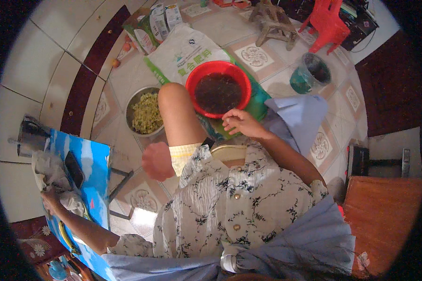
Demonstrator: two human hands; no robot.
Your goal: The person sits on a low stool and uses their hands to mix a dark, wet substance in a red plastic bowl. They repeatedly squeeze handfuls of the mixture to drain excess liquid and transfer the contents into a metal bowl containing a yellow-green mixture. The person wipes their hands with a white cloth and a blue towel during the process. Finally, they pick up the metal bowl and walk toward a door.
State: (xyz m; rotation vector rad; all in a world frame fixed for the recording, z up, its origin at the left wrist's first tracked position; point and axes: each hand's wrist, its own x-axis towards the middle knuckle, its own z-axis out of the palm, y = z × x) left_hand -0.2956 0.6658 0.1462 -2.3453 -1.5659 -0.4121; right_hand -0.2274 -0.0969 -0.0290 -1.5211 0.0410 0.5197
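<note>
My right hand (242,123) hovers by the near rim of a red plastic basin (247,75), fingers loosely curled and apart with nothing in them. Dark liquid (218,92) with bits on its surface fills much of the basin. On the left, my left hand (51,203) rests against a crumpled grey cloth (51,172) on a blue-topped table (96,154); its fingertips are too dim to show a grip. Beside that cloth lies a dark phone (74,169). Left of my bent knee stands a metal bowl (129,119) of chopped yellow-green food (146,114).
Under the basin spreads a printed woven sack (183,45). A pink scalloped dish (157,161) sits near my thigh. To the right are a green-and-clear bucket (304,79), a wooden stool (272,21) and a red plastic chair (328,24). Cartons (158,24) stand far left on the tiles.
</note>
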